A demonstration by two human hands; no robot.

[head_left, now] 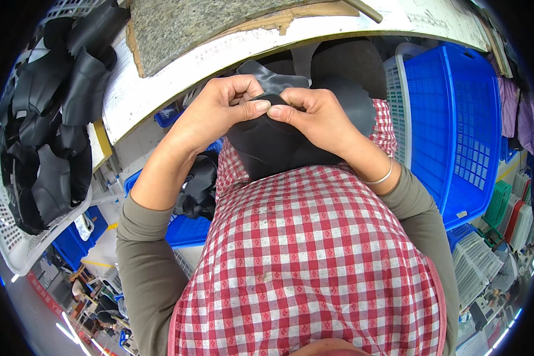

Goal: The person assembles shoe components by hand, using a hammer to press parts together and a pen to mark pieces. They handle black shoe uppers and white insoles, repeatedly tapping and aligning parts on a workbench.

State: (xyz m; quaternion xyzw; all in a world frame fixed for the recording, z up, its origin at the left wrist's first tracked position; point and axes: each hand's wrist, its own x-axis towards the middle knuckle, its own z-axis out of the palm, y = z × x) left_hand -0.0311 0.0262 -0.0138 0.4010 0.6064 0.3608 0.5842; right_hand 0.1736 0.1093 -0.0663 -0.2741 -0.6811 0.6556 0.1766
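Observation:
A black leather piece (pixel 273 148), perhaps part of a shoe upper, lies over my lap on the red-and-white checked apron (pixel 291 231). Its upper edge is pinched between the thumb and fingers of my left hand (pixel 225 110). Right beside it, my right hand (pixel 323 118) grips the same edge, and the two thumbs nearly meet. Just beyond my fingers a shiny black piece (pixel 273 77) sticks up. More smooth black material (pixel 353 107) spreads by my right wrist. The fingertips behind the edge are partly hidden.
At the left, a white basket (pixel 9 228) is heaped with black leather pieces (pixel 53 178). A white worktable (pixel 121 98) with a speckled stone slab (pixel 184 32) runs along the front. Blue crates (pixel 430 124) stand at the right. More black pieces (pixel 199 187) sit low by my left arm.

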